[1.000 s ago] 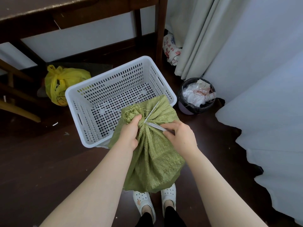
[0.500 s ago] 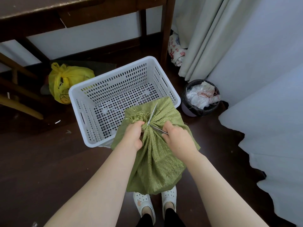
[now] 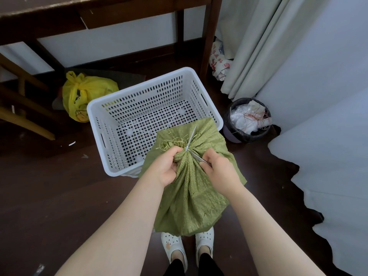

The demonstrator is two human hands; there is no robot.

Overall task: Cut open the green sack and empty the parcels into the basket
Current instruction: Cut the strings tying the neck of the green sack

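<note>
A green woven sack (image 3: 191, 198) hangs in front of me above my feet, its gathered neck bound by a white zip tie (image 3: 190, 139). My left hand (image 3: 166, 165) grips the bunched neck just below the tie. My right hand (image 3: 219, 170) holds a thin metal blade (image 3: 197, 157) whose tip meets the tie at the neck. The white perforated basket (image 3: 127, 100) stands on the floor beyond the sack, with nothing inside. The sack's top overlaps the basket's near right corner. No parcels show; the sack hides them.
A yellow plastic bag (image 3: 85, 95) lies left of the basket. A small bin (image 3: 247, 120) lined in black and holding scraps stands to the right, beside a curtain (image 3: 251, 46). A dark wooden table (image 3: 99, 14) and chair legs are behind. White bedding (image 3: 328, 166) fills the right side.
My right hand has slid closer to the sack's neck, bringing the blade in to the zip tie. My left hand keeps its grip. The view has shifted slightly.
</note>
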